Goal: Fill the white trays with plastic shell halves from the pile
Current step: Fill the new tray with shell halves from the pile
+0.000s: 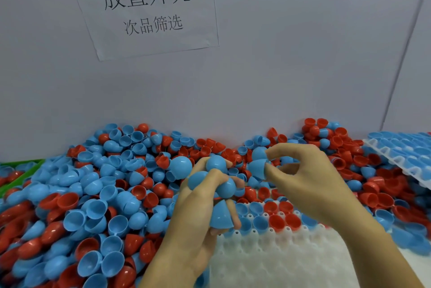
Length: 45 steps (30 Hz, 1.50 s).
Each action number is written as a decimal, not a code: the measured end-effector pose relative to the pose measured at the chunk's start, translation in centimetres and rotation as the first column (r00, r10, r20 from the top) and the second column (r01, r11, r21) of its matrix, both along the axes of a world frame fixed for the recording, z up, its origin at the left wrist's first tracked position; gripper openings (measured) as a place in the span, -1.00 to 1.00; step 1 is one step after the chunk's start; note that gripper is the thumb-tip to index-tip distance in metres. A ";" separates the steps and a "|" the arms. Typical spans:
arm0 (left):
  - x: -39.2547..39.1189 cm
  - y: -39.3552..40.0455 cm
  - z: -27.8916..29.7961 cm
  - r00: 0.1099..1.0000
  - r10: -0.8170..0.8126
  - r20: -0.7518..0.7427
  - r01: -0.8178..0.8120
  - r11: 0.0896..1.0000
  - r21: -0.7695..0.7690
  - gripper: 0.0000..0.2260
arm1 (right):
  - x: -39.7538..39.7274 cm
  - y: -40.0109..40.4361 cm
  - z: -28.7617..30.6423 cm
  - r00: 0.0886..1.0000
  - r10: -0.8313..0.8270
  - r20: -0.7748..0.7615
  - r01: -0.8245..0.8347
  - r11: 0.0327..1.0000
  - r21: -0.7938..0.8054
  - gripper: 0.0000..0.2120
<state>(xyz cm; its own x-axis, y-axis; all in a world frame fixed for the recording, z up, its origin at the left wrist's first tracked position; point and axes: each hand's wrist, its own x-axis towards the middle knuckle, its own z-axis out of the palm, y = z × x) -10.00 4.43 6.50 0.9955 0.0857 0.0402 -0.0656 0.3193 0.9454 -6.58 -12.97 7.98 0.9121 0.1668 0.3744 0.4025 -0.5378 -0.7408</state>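
Observation:
A big pile of blue and red plastic shell halves (pixel 98 194) covers the table up to the wall. My left hand (pixel 198 213) grips a bunch of several blue shell halves (pixel 219 185) above the pile. My right hand (pixel 303 175) pinches one blue shell half (pixel 256 167) between thumb and fingertips, just right of the left hand's bunch. Below both hands lies a white tray (pixel 279 257) with round pockets; its far rows hold several red and blue halves (pixel 276 217), and the near pockets show bare white.
A second white tray (pixel 396 159) filled with blue halves leans at the right edge, on top of the pile. A green bin edge (pixel 25 171) shows at the left. A grey wall with a paper sign (pixel 144 8) stands right behind the pile.

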 end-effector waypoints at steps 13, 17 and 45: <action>0.7 1.1 -0.9 0.996 -0.005 -0.092 0.003 1.000 -0.019 -0.86 | 2.9 -12.1 -1.5 0.932 -0.363 -0.004 0.287 0.742 -0.606 -0.89; 0.8 1.0 -1.2 0.996 -0.014 -0.090 0.013 1.000 -0.012 -0.87 | 3.9 -11.1 -4.5 0.922 -0.384 -0.057 0.172 0.536 -0.826 -0.85; -1.0 0.2 -0.2 0.985 -0.149 -0.085 0.158 0.981 0.113 -0.86 | -1.4 1.3 1.6 0.982 0.183 0.056 -0.175 0.977 -0.122 -0.80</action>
<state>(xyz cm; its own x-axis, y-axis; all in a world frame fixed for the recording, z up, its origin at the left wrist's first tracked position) -11.04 4.66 6.31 0.9970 -0.0694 -0.0354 0.0490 0.2048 0.9776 -7.95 -11.67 9.61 0.8371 0.3711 0.4019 0.5464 -0.5332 -0.6459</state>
